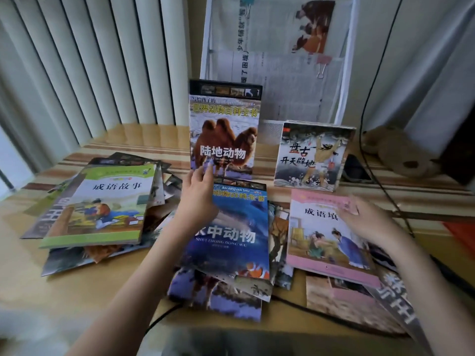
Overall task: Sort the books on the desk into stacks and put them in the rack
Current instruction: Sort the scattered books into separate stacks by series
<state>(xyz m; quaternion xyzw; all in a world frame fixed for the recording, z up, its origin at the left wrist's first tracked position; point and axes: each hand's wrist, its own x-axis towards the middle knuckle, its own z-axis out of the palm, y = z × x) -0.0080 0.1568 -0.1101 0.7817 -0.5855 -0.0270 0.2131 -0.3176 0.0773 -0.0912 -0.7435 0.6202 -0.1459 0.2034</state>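
Head view: left hand [199,187], fingers extended, touches the lower edge of the upright camel book [224,129]. Right hand [365,219], fingers relaxed, rests on the pink book [326,240]. Ocean book [231,235] lies between them on the desk [77,291]; the rack [277,60] stands behind.

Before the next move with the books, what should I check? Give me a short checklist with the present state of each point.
1. Camel book stands upright: ok, left hand touches its lower edge.
2. Left hand has a firm grip on it: cannot tell, fingers only reach its bottom.
3. Right hand is free: not ok, it rests on the pink book.
4. Square book stands steady: ok, upright by the rack.
5. Blue sea book lies flat: not ok, it sits askew on other books.
6. Green book is stacked tidily: not ok, the pile under it is fanned out.
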